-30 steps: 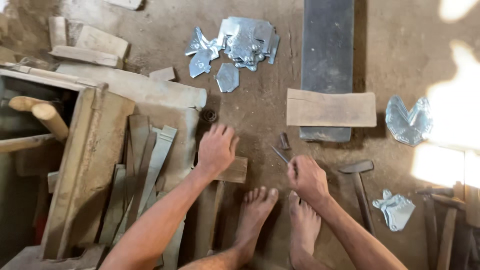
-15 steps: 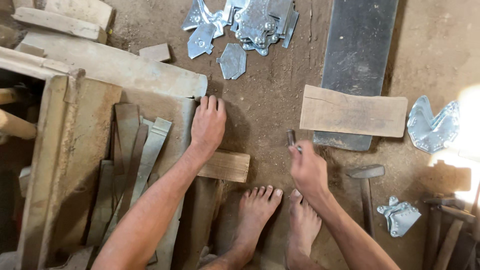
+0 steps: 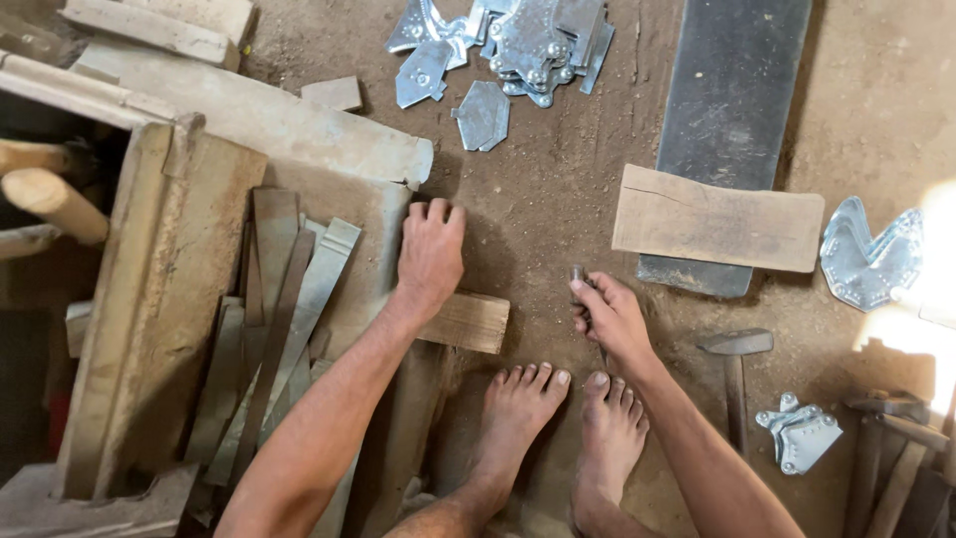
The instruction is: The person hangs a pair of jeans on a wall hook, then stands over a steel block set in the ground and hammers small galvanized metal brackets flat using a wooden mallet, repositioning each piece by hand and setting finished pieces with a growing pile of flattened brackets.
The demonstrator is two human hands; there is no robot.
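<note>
Dusty earth floor (image 3: 538, 229) fills the head view, strewn with shiny metal cutouts (image 3: 508, 45) at the top, a dark slab (image 3: 737, 90) with a wooden board (image 3: 717, 221) across it, and a hammer (image 3: 735, 349) near two bare feet. Left hand (image 3: 430, 249) lies flat, fingers pressed together, on the edge of a worn wooden plank (image 3: 339, 249) above a small wood block (image 3: 468, 321). Right hand (image 3: 609, 317) has its fingers pinching a thin metal rod (image 3: 578, 275) upright just above the floor.
</note>
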